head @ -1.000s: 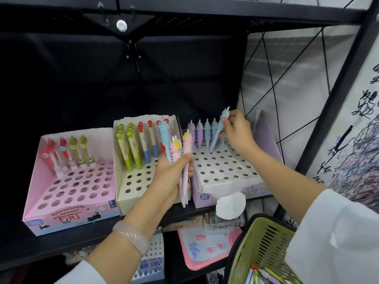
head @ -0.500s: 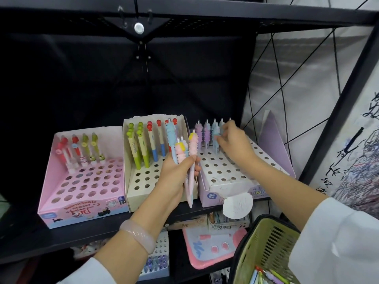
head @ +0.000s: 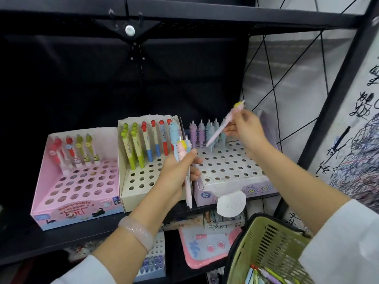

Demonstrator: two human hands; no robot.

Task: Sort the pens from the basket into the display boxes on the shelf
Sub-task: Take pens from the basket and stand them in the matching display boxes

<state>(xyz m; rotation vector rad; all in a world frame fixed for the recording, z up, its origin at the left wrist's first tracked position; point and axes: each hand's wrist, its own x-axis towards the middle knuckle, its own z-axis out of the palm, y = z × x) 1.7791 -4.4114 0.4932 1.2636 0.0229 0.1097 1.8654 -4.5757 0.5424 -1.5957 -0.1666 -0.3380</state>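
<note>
A pink drawing board [head: 207, 247] lies below the shelf, a round white tag [head: 231, 203] hanging above it.

Pink pen [head: 220, 128] tilted above lilac box [head: 235, 187] (others upright at back), green basket [head: 266, 242] below-right.

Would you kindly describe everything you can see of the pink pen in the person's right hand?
The pink pen is slim and pastel, with a knobbly pink grip section and a yellow-topped figure cap that looks rubbery. It is held tilted, cap up and to the right, tip pointing down-left over the back rows of the purple display box. The right hand pinches it near the upper part; motion blur hides finer detail. Its tip hangs beside the standing pens without clearly touching them.
</note>
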